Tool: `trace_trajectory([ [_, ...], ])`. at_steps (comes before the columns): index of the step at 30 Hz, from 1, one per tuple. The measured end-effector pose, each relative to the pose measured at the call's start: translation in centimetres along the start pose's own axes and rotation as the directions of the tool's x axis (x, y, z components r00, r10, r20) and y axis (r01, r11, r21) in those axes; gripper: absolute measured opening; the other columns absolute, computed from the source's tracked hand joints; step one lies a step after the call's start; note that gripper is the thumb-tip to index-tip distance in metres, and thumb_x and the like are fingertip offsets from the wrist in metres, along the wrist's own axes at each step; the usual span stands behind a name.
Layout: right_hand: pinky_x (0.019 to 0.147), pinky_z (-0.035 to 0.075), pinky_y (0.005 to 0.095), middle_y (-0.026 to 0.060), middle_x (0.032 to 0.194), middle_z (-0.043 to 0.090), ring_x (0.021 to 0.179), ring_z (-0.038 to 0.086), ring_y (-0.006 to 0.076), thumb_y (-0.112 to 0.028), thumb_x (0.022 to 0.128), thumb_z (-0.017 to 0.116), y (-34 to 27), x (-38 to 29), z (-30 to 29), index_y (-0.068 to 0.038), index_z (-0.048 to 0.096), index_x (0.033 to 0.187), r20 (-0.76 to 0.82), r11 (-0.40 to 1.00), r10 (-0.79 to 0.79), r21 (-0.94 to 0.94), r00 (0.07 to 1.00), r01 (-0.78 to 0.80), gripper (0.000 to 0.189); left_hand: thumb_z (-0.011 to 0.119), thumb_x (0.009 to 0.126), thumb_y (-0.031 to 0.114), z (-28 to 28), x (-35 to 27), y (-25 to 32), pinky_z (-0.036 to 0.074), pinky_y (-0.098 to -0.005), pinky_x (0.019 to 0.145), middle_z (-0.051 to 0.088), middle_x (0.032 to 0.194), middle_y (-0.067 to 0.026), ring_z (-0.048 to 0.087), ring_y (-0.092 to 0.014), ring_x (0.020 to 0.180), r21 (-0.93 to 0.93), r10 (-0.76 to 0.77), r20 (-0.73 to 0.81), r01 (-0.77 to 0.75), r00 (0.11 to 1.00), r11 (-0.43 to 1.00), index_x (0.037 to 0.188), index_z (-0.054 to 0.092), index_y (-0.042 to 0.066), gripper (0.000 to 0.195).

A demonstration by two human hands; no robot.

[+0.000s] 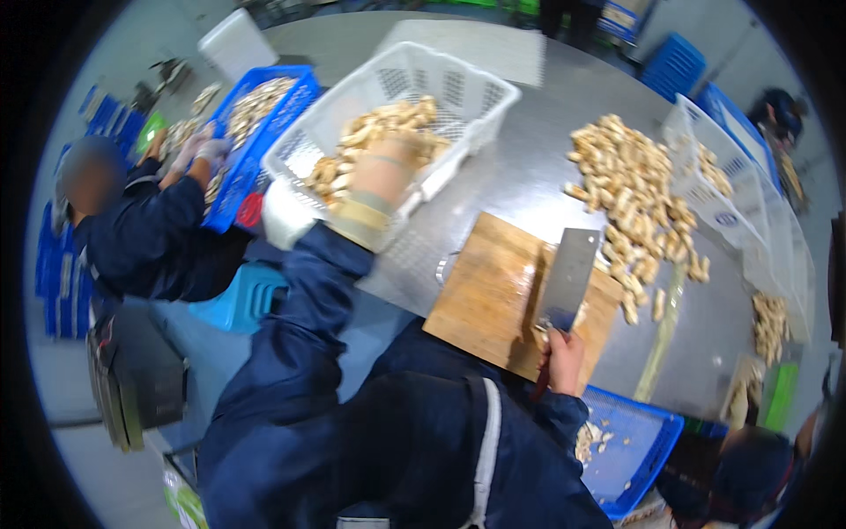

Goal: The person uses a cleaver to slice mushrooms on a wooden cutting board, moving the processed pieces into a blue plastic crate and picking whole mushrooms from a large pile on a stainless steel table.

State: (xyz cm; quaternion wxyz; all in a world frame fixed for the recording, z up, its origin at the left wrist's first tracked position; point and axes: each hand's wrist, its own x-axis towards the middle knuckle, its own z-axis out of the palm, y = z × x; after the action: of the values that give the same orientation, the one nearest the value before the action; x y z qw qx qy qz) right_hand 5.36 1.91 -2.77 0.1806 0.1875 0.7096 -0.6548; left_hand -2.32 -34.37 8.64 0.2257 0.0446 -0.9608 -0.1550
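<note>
My left hand (404, 147), blurred by motion, reaches into a white perforated plastic basket (486, 109) at the tan, knobbly food pieces (360, 132), which look like mushrooms. Whether its fingers hold any of them cannot be told. In my right hand (565, 360) is the handle of a cleaver (572, 271). The broad blade is over the right part of a wooden cutting board (486, 284), pointing away from me. Beyond the board's right corner, a large heap of similar pieces (621, 172) lies loose on the steel table (529, 145).
A blue basket (307, 92) of cut pieces stands left, where a gloved co-worker (158, 231) works. White baskets (720, 192) line the right side. A blue tray (638, 449) with scraps sits below the board, near another person (740, 476). A pale strip (664, 330) crosses the table.
</note>
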Motion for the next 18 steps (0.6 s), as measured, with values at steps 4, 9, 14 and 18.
trace_trajectory([
  [4,0.032,0.033,0.0277,0.0018,0.051,0.042,0.034,0.036,0.0118,-0.02,0.09,0.05,-1.0,-0.3,-1.5,-0.008,0.049,0.073,0.353,0.781,-0.001,0.585,0.936,-0.22,0.021,0.069,0.078,0.024,0.3,-0.2,0.2,0.032,-0.0384,0.104,0.041,0.137,-0.0186,0.038,-0.032,0.127,-0.419,-0.022,-0.022,0.011,1.0,0.908,0.135,0.039,0.002,0.068],
  [9,0.029,0.027,0.0248,-0.0049,0.05,0.035,0.032,0.03,0.0064,-0.025,0.092,0.047,-0.6,0.3,1.4,-0.01,0.053,0.076,0.693,0.346,-0.344,0.721,0.634,-0.6,0.023,0.041,0.084,0.068,11.9,-8.5,11.9,0.031,-0.0391,0.107,0.038,0.141,-0.0153,0.038,-0.028,0.127,-0.553,0.18,0.544,0.511,0.82,-0.658,0.14,0.033,0.003,0.086],
  [14,0.031,0.028,0.0245,-0.0041,0.047,0.032,0.033,0.03,0.0076,-0.027,0.092,0.048,-1.0,-1.3,2.3,-0.011,0.044,0.065,0.615,0.594,-0.022,0.642,0.788,-0.484,0.032,0.036,0.088,0.066,13.6,-9.4,13.4,0.044,-0.0418,0.095,0.056,0.12,-0.0144,0.055,-0.028,0.108,-0.175,0.319,0.618,0.522,0.719,-0.835,0.132,0.043,0.005,0.075],
  [18,0.035,0.029,0.0256,-0.0015,0.051,0.037,0.036,0.032,0.0095,-0.024,0.091,0.05,2.6,-0.3,-0.1,-0.011,0.043,0.066,0.495,0.635,0.018,0.665,0.869,-0.392,0.028,0.036,0.092,0.059,16.9,-8.9,13.1,0.039,-0.0399,0.102,0.044,0.136,-0.0132,0.045,-0.027,0.121,-0.192,0.267,0.626,0.477,0.732,-0.858,0.139,0.033,0.003,0.073],
])
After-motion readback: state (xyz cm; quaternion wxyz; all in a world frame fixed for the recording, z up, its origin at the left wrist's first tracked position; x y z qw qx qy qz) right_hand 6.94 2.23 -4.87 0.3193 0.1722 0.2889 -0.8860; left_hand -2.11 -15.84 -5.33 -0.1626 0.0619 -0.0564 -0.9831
